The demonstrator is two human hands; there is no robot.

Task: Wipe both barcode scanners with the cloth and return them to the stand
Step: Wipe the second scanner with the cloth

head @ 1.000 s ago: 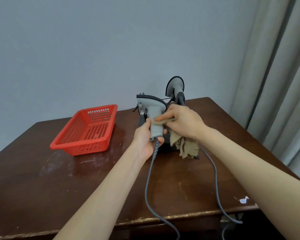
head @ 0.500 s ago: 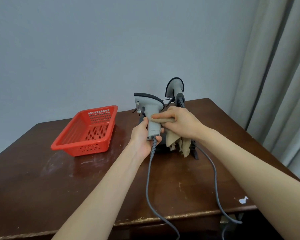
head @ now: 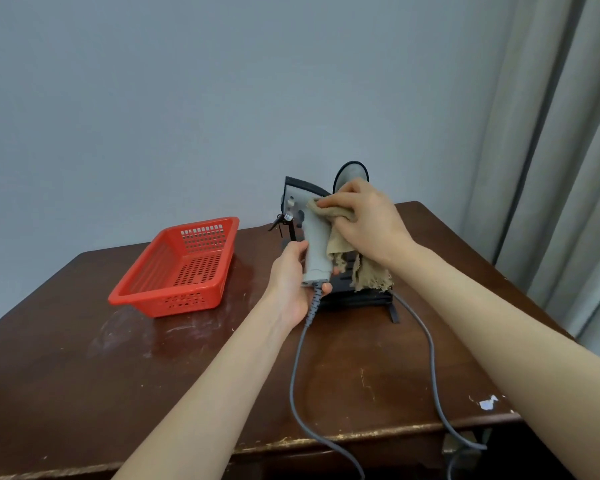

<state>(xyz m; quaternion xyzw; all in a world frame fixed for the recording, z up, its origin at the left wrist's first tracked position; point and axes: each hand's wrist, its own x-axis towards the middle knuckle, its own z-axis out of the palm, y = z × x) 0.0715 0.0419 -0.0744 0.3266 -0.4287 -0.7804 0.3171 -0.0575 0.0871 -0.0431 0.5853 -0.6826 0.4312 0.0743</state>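
One scanner (head: 314, 237) stays gripped in left hand (head: 290, 285) as right hand (head: 368, 223) slides its clutched cloth (head: 338, 242) upward.

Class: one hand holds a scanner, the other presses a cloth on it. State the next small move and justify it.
Probably slide the cloth down the held scanner toward the left hand: the right hand presses it up near the head, while the handle below is bare. The other scanner stands upright behind it.
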